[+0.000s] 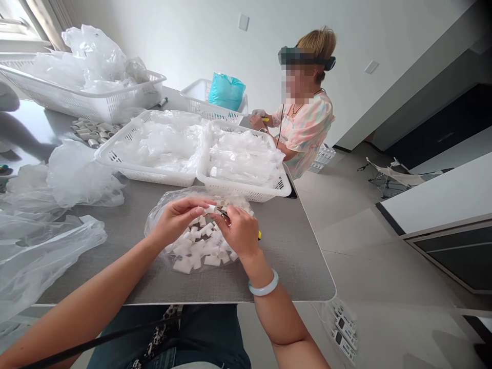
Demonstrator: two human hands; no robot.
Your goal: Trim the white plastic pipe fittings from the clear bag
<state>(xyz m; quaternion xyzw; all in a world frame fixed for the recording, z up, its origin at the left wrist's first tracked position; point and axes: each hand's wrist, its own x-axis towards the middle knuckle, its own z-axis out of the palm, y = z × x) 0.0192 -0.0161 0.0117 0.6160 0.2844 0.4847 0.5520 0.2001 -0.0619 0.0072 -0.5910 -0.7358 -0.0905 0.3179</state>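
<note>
My left hand (180,214) pinches a small white plastic pipe fitting (209,209) between thumb and fingertips. Closed around a slim hand tool, my right hand (242,230) meets the left at the fitting. The tool's dark part (225,216) shows by the right thumb, and a yellow end (260,235) sticks out past the palm; its tip is too small to tell. Beneath both hands, a clear plastic bag (156,215) lies spread with many loose white pipe fittings (212,260) on it.
Two white baskets (154,177) of bagged items stand just beyond. A larger basket (96,105) of plastic bags is at the back left, near a pile of grey-white fittings (93,132). Loose bags (77,174) cover the left side. A co-worker (307,118) works across the corner.
</note>
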